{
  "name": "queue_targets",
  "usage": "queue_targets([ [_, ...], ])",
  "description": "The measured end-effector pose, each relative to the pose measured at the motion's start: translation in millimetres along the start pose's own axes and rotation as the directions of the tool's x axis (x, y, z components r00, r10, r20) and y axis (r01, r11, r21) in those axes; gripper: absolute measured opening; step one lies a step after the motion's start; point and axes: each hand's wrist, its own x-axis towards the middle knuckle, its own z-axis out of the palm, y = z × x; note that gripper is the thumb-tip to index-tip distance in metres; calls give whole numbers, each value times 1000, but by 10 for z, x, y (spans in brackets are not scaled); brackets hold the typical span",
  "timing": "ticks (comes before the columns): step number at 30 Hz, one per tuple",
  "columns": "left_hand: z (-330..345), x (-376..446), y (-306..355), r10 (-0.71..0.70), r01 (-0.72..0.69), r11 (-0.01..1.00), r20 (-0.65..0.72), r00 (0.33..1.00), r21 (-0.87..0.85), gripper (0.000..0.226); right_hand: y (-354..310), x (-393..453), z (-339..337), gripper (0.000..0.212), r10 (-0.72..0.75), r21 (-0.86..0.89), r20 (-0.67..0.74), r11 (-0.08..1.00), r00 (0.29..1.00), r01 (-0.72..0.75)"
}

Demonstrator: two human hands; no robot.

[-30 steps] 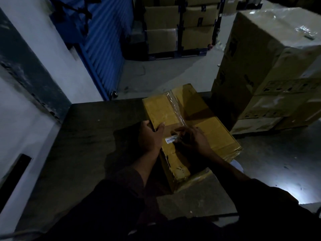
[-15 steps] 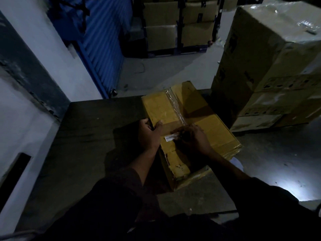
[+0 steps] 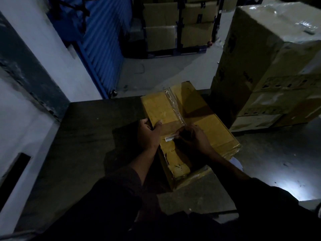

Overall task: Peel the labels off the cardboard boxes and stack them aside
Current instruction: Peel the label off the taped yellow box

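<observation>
A yellow-brown cardboard box [image 3: 205, 119] lies on a dark table [image 3: 83, 140], sealed lengthwise with clear tape. A small white label [image 3: 169, 137] sits on its top near the middle. My left hand [image 3: 149, 133] grips the box's left edge, thumb on top. My right hand [image 3: 192, 136] is curled over the box just right of the label and pinches its right end; the fingertips are in shadow.
A tall stack of wrapped cardboard boxes [image 3: 271, 63] stands at the right, close to the table. More boxes on a pallet [image 3: 178, 30] stand at the back. A blue roller shutter [image 3: 102, 42] and a white wall [image 3: 34, 66] bound the left.
The label shows less of itself and has shrunk to a narrow strip under my right fingers. Both hands stay at the same spot on the box. The view has shifted slightly.
</observation>
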Motion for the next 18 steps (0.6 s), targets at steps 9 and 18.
queue_targets([
  [9, -5, -1, -1, 15, -14, 1000, -11, 1000, 12, 61, -57, -7, 7, 17, 47, -149, -4, 988, 999, -47],
  [18, -9, 15, -11, 14, -14, 1000, 12, 1000, 23, 64, -114, -163, -55, 19, 75, 166, -23, 984, 997, -70],
])
